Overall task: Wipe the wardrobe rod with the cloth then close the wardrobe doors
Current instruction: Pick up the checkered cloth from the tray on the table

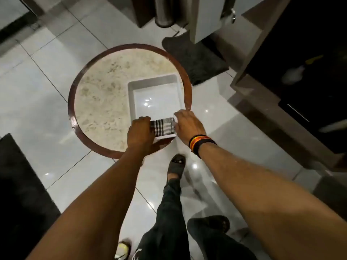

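A folded cloth (163, 126) with black and white stripes lies at the near edge of a white square tray (155, 94). My left hand (140, 134) grips the cloth's left end. My right hand (189, 126), with coloured bands on its wrist, holds the cloth's right end. Both hands hover over the round table (97, 102). The open dark wardrobe (309, 72) stands at the right; its rod and doors are out of sight.
The table has a speckled stone top and a brown rim. A dark mat (195, 59) lies beyond it, another dark mat (22, 194) at the left. A metal bin (165, 14) stands at the back. My legs and sandals (176, 166) are on the glossy tiled floor.
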